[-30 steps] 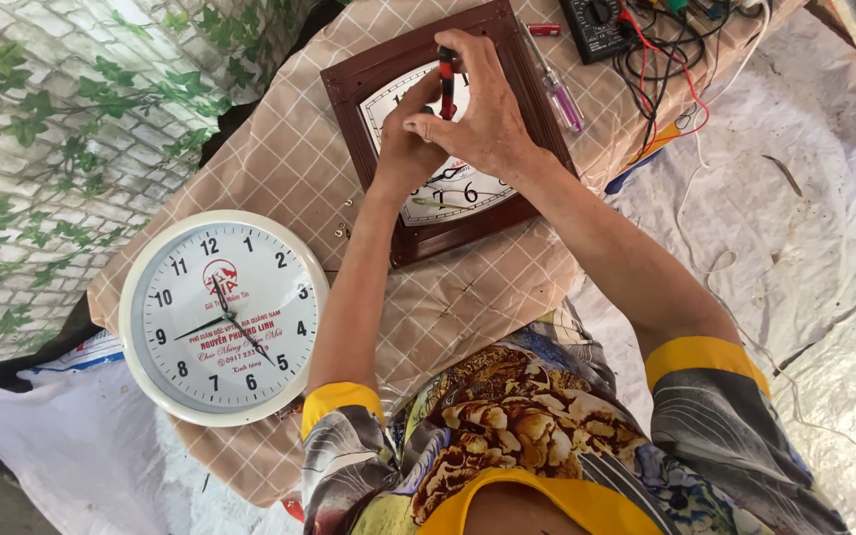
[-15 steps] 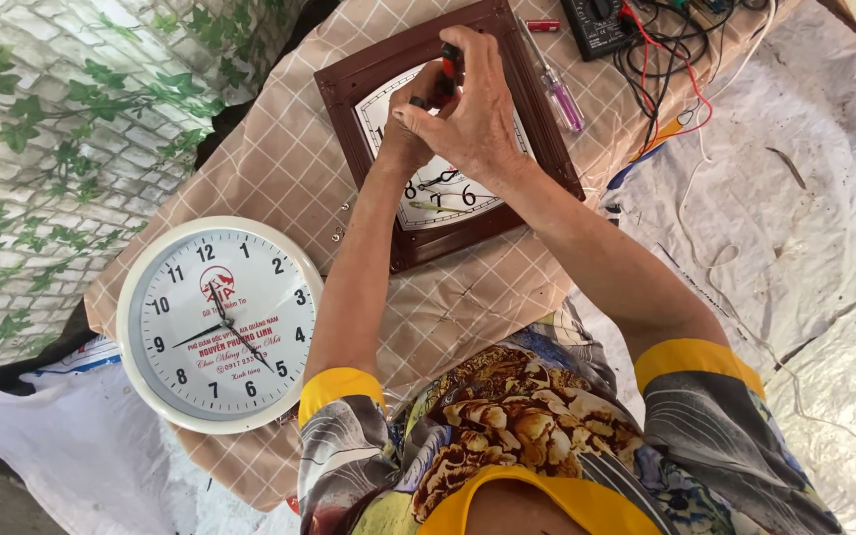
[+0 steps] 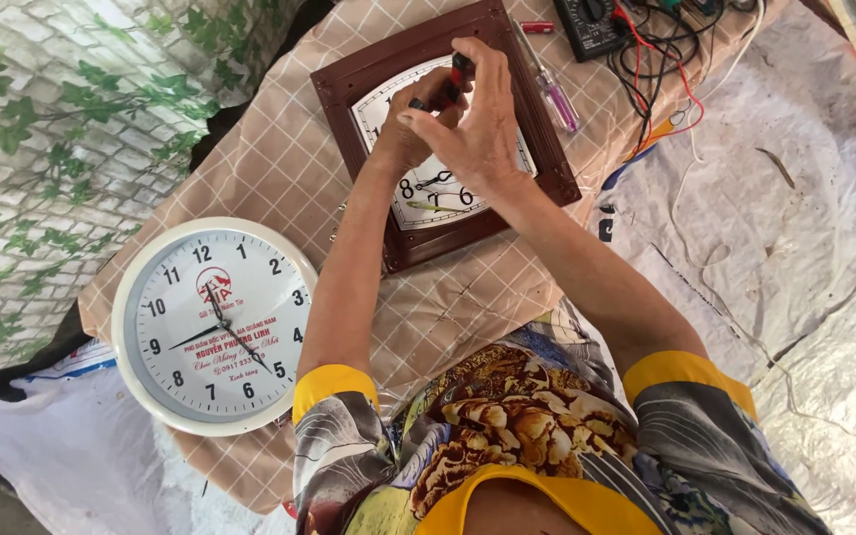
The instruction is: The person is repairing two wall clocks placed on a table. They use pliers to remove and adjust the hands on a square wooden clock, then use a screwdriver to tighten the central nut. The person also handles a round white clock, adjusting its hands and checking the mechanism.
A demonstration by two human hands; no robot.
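My right hand [image 3: 482, 129] is closed around a small red-and-black tool [image 3: 458, 74], its slim plastic handle pinched between thumb and fingertips and poking up just above my knuckles. My left hand [image 3: 410, 134] lies under and against the right one, fingers curled, but whether it grips anything I cannot tell, since the right hand covers it.

Both hands rest over the white dial of the square clock [image 3: 438, 134], a flat piece with a wide, dark brown moulded frame, glossy like lacquered wood or plastic. Its thin dark hands show just below my wrists, near the lower numerals.

The square clock lies tilted on a tan cloth [image 3: 279, 168] with a fine white grid, soft and slightly wrinkled. Left of and below the square clock, well apart from it, sits a round clock [image 3: 215, 327] with a smooth white plastic rim and a white face. Just right of the square clock's frame lies a screwdriver [image 3: 552, 89] with a clear purple handle. Beyond that, above the frame's right corner, is a black meter [image 3: 596, 25] with tangled red and black leads [image 3: 661, 69].
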